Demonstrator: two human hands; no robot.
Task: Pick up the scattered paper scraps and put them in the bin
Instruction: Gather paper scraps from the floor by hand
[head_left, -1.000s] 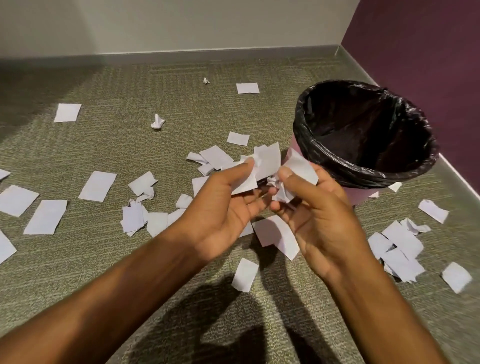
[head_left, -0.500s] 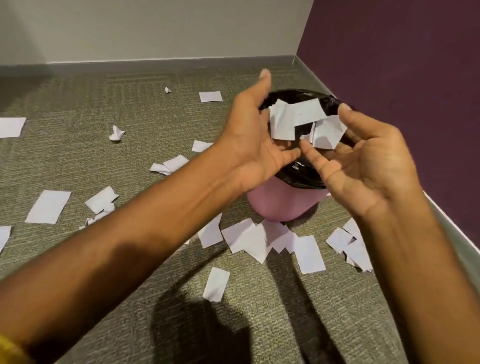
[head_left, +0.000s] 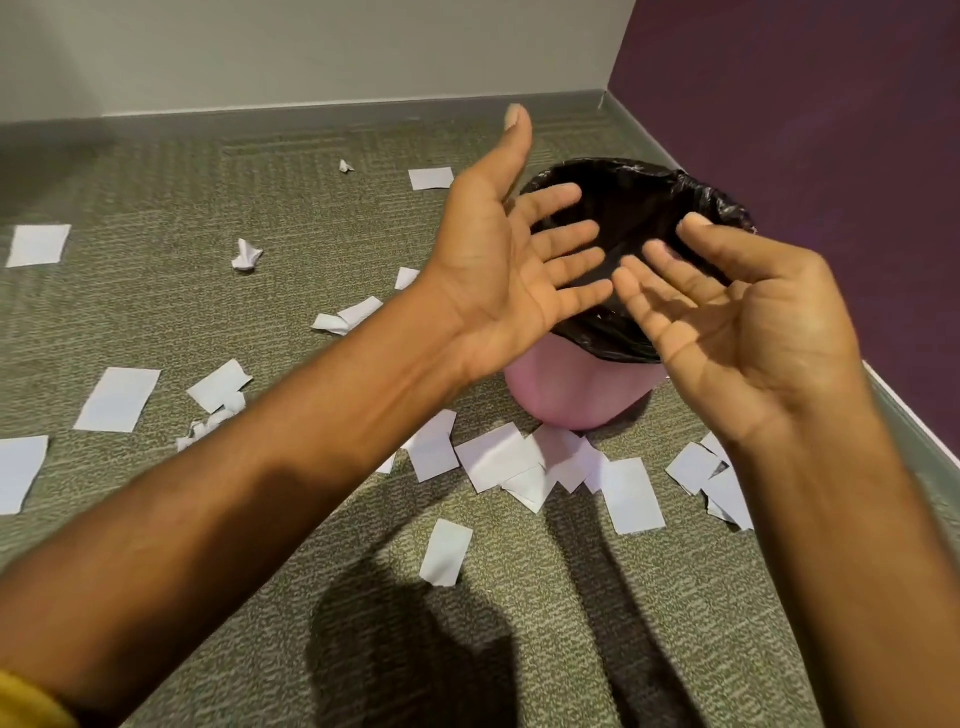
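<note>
Holding your left hand (head_left: 498, 270) and right hand (head_left: 748, 332) empty, fingers spread, over the bin (head_left: 571, 395), you leave paper scraps (head_left: 498, 457) on the carpet (head_left: 208, 571).

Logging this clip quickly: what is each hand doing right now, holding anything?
Left hand: open, fingers spread, holding nothing, over the bin.
Right hand: open, fingers relaxed, holding nothing.

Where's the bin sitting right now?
Head view, right of centre: the pink bin stands on the carpet by the purple wall, behind the left hand and right hand, paper scraps lying at its near side.
</note>
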